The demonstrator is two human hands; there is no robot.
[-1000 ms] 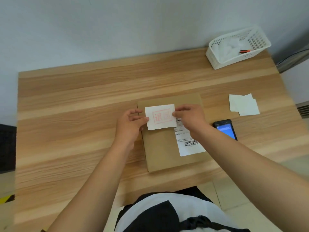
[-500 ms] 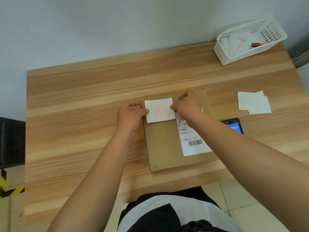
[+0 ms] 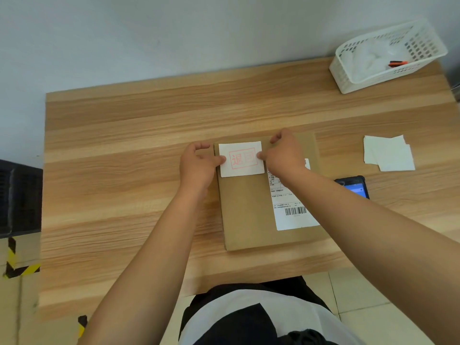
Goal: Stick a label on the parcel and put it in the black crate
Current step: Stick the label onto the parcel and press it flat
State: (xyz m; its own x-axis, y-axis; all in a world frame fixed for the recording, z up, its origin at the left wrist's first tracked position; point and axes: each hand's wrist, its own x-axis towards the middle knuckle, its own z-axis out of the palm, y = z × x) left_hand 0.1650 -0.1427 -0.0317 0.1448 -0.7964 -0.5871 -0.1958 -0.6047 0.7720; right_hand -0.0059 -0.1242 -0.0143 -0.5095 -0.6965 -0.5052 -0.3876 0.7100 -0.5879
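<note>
A flat brown cardboard parcel [image 3: 251, 212] lies on the wooden table [image 3: 124, 170] in front of me. A white label with a red stamp [image 3: 241, 159] rests on its upper left corner. My left hand [image 3: 198, 165] presses the label's left edge with the thumb. My right hand [image 3: 283, 155] presses the label's right edge, fingers curled over the parcel's top. A white shipping label with a barcode [image 3: 293, 210] is stuck on the parcel's right side, partly hidden by my right forearm. The black crate [image 3: 20, 197] stands beside the table at the far left edge.
A white plastic basket [image 3: 388, 56] with a red pen sits at the back right corner. Loose white labels [image 3: 388, 155] lie to the right. A phone with a lit blue screen [image 3: 354, 188] lies right of the parcel. Yellow-black floor tape [image 3: 17, 267] shows at left.
The label has gone down onto the parcel's upper left corner and lies flat. Both hands stay at its edges. The camera has shifted, showing more of the left side.
</note>
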